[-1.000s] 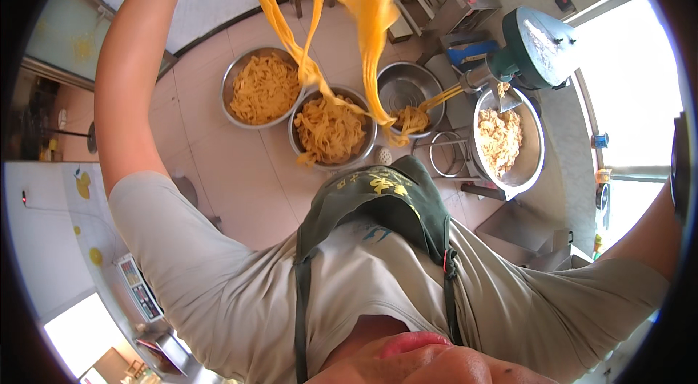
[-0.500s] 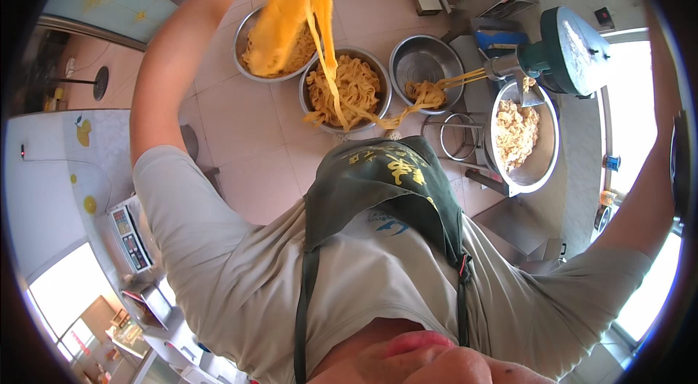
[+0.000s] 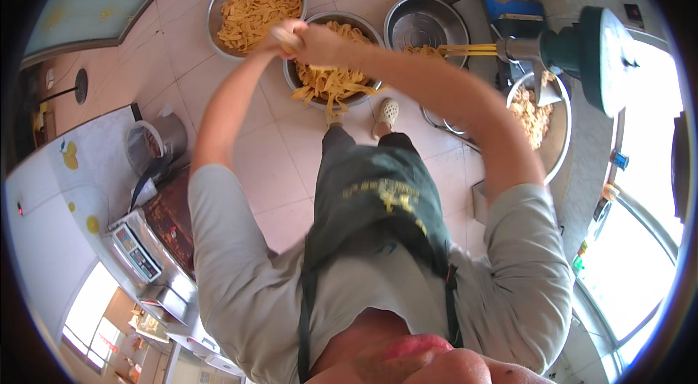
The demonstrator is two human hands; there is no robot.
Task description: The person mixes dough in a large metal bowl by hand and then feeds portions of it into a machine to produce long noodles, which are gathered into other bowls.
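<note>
My left hand [image 3: 282,37] and my right hand [image 3: 320,46] come together above the middle metal basin [image 3: 286,82]. Motion blurs both. The right hand's fingers look curled closed; what they hold is hidden. Those of the left are smeared, with something pale and blurred beside them. Directly below lie wide yellow noodles [image 3: 331,85], some hanging over the near rim. To the left stands another metal basin [image 3: 212,15], full of short flat noodle pieces [image 3: 258,10]. In a third basin [image 3: 396,13], on the right, a small heap of noodles shows partly behind my right forearm.
A green-topped machine [image 3: 603,61] on the right has yellow strands [image 3: 471,50] coming from its nozzle. Under it a large bowl [image 3: 561,133] holds crumbly dough [image 3: 529,119]. A metal bucket [image 3: 163,138] and a scale [image 3: 134,249] stand at the left.
The long yellow noodles raised by my left arm no longer hang in the air. My right arm has swung in from the far right, and both hands now meet over the middle basin.
</note>
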